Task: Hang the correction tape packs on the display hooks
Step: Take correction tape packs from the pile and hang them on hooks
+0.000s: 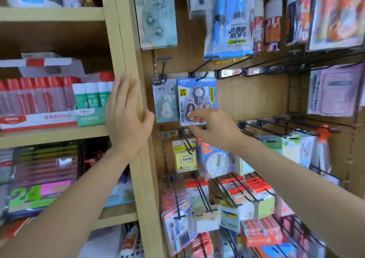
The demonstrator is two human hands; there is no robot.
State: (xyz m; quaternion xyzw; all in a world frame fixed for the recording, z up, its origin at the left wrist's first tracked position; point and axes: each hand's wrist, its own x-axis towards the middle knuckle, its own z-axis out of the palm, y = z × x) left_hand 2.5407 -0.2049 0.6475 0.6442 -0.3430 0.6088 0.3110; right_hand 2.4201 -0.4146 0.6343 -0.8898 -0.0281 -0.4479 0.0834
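Observation:
A blue "VALUE PACK" correction tape pack [195, 98] hangs on a black display hook [201, 76] on the wooden back panel. My right hand [215, 128] pinches the pack's lower edge between thumb and forefinger. Just left of it a clear correction tape pack [165, 102] hangs on another hook [163, 68]. A larger pale green correction tape pack [156, 15] hangs above. My left hand [126, 111] rests flat, fingers straight, on the wooden upright post [126, 40].
Several bare black hooks [286, 124] jut out to the right of my right hand. A jump rope pack [230, 21] hangs above, sticky notes [185, 160] and a clock pack [217, 164] below. Glue bottles [92, 95] stand on the left shelf.

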